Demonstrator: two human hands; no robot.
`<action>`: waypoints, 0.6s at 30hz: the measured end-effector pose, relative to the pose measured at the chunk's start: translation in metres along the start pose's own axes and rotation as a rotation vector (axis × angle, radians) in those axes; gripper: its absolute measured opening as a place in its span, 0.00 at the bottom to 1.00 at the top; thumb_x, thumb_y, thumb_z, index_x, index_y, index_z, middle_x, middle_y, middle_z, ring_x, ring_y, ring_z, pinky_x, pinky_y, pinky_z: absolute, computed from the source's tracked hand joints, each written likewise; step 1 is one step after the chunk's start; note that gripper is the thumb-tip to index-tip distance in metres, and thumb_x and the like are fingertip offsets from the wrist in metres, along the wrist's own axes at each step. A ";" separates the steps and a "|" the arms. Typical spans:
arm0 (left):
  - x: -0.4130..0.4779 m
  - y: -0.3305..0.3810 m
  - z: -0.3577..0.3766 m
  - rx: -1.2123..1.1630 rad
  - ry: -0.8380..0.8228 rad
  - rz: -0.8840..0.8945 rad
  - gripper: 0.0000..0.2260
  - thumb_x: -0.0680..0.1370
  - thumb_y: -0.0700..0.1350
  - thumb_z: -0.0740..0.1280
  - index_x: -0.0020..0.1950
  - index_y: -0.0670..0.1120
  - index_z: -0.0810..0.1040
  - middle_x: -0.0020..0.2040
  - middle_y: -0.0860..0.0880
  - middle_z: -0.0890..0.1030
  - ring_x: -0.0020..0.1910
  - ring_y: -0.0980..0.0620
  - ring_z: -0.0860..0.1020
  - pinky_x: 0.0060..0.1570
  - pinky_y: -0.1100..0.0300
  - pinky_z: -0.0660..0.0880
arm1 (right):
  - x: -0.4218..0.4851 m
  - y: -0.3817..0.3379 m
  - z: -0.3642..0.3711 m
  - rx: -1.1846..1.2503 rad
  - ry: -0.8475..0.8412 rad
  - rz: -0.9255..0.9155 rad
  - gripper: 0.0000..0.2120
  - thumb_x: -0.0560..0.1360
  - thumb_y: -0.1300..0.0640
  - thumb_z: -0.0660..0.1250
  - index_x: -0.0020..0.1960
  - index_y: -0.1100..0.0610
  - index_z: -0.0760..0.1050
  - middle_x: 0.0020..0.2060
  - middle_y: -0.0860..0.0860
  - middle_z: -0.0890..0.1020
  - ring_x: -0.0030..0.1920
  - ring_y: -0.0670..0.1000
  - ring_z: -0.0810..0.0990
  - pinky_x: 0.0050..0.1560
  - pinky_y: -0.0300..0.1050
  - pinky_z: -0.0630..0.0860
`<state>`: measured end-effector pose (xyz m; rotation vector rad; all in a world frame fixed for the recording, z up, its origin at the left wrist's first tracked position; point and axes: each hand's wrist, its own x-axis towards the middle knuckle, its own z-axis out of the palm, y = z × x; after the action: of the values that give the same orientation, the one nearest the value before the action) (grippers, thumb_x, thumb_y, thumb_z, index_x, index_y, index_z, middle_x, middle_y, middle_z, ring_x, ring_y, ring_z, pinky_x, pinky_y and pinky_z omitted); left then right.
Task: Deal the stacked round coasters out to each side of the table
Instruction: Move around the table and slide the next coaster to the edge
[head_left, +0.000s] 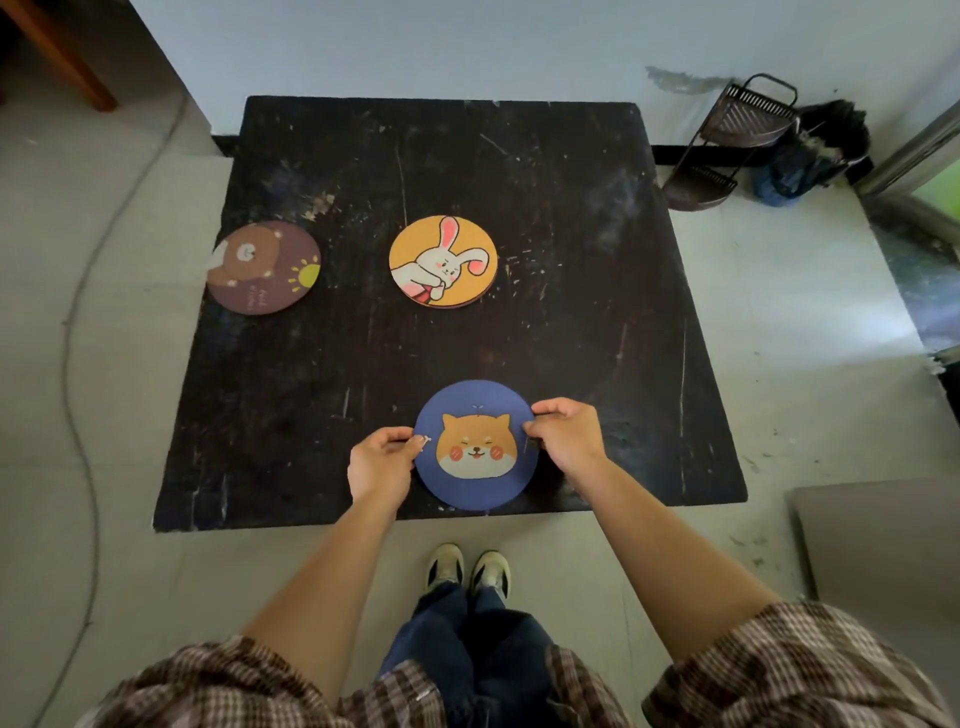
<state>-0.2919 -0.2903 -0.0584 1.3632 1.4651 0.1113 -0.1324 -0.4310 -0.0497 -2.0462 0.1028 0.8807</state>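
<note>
A blue round coaster with an orange dog face (475, 444) lies at the near edge of the black table (597, 338). My left hand (382, 460) pinches its left rim and my right hand (563, 436) pinches its right rim. At the table's middle sits a yellow rabbit coaster (443, 261) on top of a small stack; darker rims show beneath it. A brown bear coaster (263, 266) lies flat at the table's left edge, slightly overhanging.
The square black table stands against a pale wall. A dark wire rack (727, 145) and a dark bag (815, 150) are on the floor at the far right. A cable (78, 291) runs along the floor on the left. My shoes (467, 569) are under the near edge.
</note>
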 end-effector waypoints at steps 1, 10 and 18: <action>0.000 -0.001 -0.001 0.006 0.000 0.004 0.10 0.73 0.44 0.73 0.52 0.44 0.81 0.47 0.45 0.84 0.47 0.45 0.81 0.51 0.48 0.79 | 0.000 0.001 0.002 -0.001 -0.006 -0.003 0.12 0.67 0.65 0.73 0.50 0.58 0.80 0.47 0.57 0.84 0.49 0.56 0.82 0.51 0.54 0.79; -0.003 -0.006 -0.011 0.102 -0.022 0.081 0.11 0.73 0.44 0.72 0.54 0.45 0.80 0.47 0.47 0.83 0.47 0.48 0.81 0.50 0.52 0.78 | -0.010 0.011 0.008 -0.042 0.008 -0.010 0.17 0.68 0.66 0.71 0.57 0.60 0.79 0.52 0.56 0.83 0.53 0.57 0.80 0.56 0.54 0.77; -0.001 -0.007 -0.014 0.154 -0.015 0.110 0.11 0.73 0.43 0.72 0.55 0.45 0.80 0.46 0.48 0.83 0.46 0.48 0.81 0.47 0.54 0.77 | -0.015 0.013 0.012 -0.007 0.046 -0.010 0.16 0.67 0.66 0.71 0.55 0.61 0.80 0.52 0.56 0.83 0.53 0.55 0.80 0.57 0.53 0.77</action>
<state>-0.3068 -0.2860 -0.0570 1.5666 1.4093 0.0595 -0.1553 -0.4336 -0.0537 -2.0723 0.1149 0.8296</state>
